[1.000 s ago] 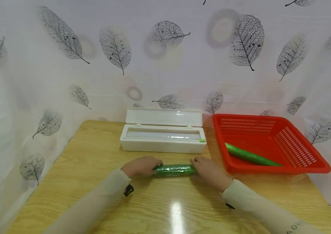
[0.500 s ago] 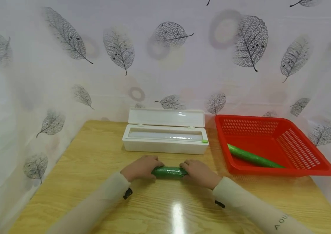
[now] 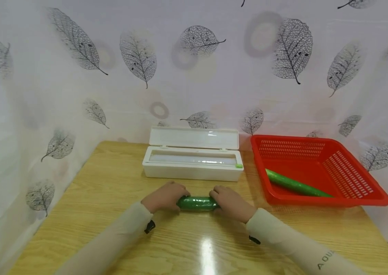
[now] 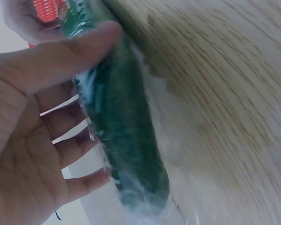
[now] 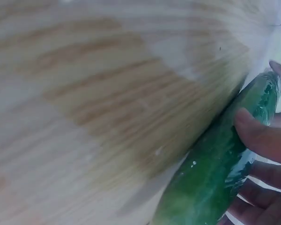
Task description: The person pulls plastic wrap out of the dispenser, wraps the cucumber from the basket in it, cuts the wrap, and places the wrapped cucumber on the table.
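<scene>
Your head camera looks forward and down over the table (image 3: 111,168); your wrist cameras sit in tight (that wood grain (image 5: 107,108) is huge!), sharing the cucumber (image 4: 124,117), left facing the red basket (image 4: 46,10), right looking back the other way.

A cucumber (image 3: 198,203) is between the left hand (image 3: 167,196), at its left end, and the right hand (image 3: 232,203), at its right, before a box (image 3: 194,172) on the table (image 3: 111,168) with a roll (image 3: 194,159) inside and its lid (image 3: 194,138) behind, while right of the box a basket (image 3: 324,201) holds a second cucumber (image 3: 297,185), a curtain (image 3: 166,88) behind everything.
</scene>
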Motion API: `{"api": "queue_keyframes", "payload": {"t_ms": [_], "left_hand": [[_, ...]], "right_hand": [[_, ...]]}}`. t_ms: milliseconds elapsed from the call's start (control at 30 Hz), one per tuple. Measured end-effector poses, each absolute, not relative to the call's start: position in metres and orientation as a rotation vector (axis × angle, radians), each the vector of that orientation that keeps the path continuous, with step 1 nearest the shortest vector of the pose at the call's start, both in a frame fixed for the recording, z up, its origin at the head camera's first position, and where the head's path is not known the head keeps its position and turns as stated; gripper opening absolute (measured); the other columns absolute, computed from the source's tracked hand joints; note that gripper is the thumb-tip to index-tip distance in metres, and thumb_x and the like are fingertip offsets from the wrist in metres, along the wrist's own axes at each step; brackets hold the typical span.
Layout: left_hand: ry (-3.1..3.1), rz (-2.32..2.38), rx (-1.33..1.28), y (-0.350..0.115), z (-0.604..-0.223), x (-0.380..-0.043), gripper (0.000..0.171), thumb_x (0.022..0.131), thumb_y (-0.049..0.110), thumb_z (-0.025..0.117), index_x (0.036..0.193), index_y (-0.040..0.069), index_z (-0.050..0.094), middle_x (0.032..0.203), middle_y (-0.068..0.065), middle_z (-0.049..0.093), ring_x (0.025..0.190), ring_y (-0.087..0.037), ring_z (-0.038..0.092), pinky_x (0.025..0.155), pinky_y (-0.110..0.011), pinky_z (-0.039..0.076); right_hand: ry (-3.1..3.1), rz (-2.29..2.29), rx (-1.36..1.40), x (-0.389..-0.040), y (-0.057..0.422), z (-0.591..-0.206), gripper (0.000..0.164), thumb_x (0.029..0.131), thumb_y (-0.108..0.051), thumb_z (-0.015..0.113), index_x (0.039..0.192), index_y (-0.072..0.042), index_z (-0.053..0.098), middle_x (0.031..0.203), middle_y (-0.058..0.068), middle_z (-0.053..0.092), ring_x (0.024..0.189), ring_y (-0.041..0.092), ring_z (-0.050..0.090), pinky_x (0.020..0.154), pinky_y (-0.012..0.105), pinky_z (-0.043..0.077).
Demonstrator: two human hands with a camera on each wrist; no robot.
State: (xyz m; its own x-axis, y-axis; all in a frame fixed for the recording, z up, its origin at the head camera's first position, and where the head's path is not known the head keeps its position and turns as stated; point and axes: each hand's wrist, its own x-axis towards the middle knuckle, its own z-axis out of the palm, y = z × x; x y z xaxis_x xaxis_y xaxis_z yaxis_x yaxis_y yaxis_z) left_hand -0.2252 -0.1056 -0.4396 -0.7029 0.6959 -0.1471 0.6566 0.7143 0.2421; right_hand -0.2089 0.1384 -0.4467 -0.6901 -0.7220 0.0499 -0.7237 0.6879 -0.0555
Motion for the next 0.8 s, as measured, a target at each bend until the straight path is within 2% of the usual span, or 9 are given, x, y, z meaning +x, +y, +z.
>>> {"api": "queue_keyframes", "payload": {"t_ms": [200, 433, 533, 667, 800], "left_hand": [[2.745, 0.179, 1.069, -0.108, -0.444, -0.224, 0.049, 0.069, 0.018, 0.082, 0.114, 0.013, 0.065, 0.112, 0.001, 0.068, 0.106, -0.018, 0.061, 0.108, -0.051, 0.035], [2.779, 0.151, 1.088, -0.107, -0.446, -0.226, 0.037, 0.071, 0.017, 0.081, 0.106, 0.014, 0.068, 0.102, 0.003, 0.071, 0.099, -0.017, 0.062, 0.108, -0.051, 0.035], [2.768, 0.171, 1.077, -0.108, -0.444, -0.226, 0.039, 0.070, 0.017, 0.082, 0.106, 0.013, 0.068, 0.104, 0.002, 0.071, 0.100, -0.017, 0.062, 0.108, -0.053, 0.034], [2.753, 0.212, 1.048, -0.111, -0.444, -0.227, 0.045, 0.068, 0.017, 0.083, 0.110, 0.013, 0.067, 0.110, 0.001, 0.069, 0.105, -0.018, 0.061, 0.109, -0.054, 0.032], [2.769, 0.225, 1.032, -0.116, -0.449, -0.229, 0.045, 0.066, 0.017, 0.084, 0.109, 0.014, 0.068, 0.109, 0.001, 0.070, 0.105, -0.017, 0.061, 0.108, -0.054, 0.033]], "right_hand": [[-2.968, 0.221, 1.168, -0.213, 0.140, -0.446, 0.036, 0.080, -0.023, 0.074, 0.108, -0.007, 0.058, 0.100, 0.004, 0.067, 0.086, 0.018, 0.062, 0.079, 0.037, 0.053], [-3.176, 0.526, 1.101, -0.219, 0.143, -0.446, 0.029, 0.086, -0.024, 0.067, 0.109, -0.011, 0.055, 0.096, -0.002, 0.062, 0.082, 0.009, 0.056, 0.076, 0.030, 0.051], [-3.172, 0.496, 1.109, -0.218, 0.143, -0.447, 0.038, 0.080, -0.032, 0.074, 0.108, -0.013, 0.056, 0.097, -0.003, 0.056, 0.084, 0.010, 0.052, 0.077, 0.030, 0.049], [-3.072, 0.354, 1.125, -0.217, 0.140, -0.449, 0.047, 0.070, -0.034, 0.082, 0.105, -0.014, 0.059, 0.095, -0.003, 0.053, 0.083, 0.011, 0.050, 0.077, 0.031, 0.048], [-3.048, 0.347, 1.116, -0.217, 0.140, -0.447, 0.039, 0.075, -0.026, 0.079, 0.105, -0.010, 0.061, 0.095, 0.000, 0.062, 0.083, 0.014, 0.056, 0.079, 0.035, 0.049]]}}
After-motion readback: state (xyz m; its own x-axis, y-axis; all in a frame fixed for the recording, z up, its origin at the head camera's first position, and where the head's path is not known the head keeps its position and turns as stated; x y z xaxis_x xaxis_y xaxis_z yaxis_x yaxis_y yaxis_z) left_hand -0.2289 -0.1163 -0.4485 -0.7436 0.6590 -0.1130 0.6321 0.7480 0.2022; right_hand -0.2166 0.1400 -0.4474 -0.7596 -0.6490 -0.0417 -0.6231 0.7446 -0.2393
